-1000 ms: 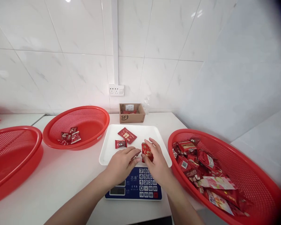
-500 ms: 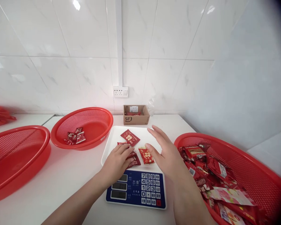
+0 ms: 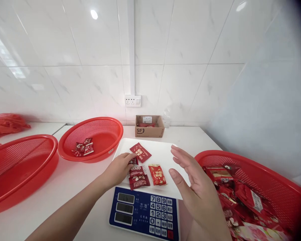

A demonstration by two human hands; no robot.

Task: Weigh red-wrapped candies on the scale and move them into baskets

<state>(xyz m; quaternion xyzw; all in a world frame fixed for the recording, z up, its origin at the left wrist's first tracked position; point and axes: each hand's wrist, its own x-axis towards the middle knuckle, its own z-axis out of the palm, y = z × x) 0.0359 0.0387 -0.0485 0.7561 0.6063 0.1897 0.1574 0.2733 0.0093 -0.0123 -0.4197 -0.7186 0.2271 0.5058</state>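
My left hand reaches over the left side of the scale's white pan. Its fingertips are closed on a small dark red candy packet, partly hidden under them. Just below lie two more dark red packets, one patterned candy packet and one candy packet overlapping it. To their right is a bright red and gold candy packet. A flat red packet with gold print rests at the back. My right hand hovers over the pan's right edge, fingers apart and holding nothing.
The scale's blue keypad panel faces me. A full red basket of packets stands right; a basket with several packets and another red basket stand left. Behind are a cardboard box and a wall socket.
My left hand has shifted back from the lower packets to the small packet above them, uncovering them. My right hand has drawn away to the right. The view has shifted slightly.
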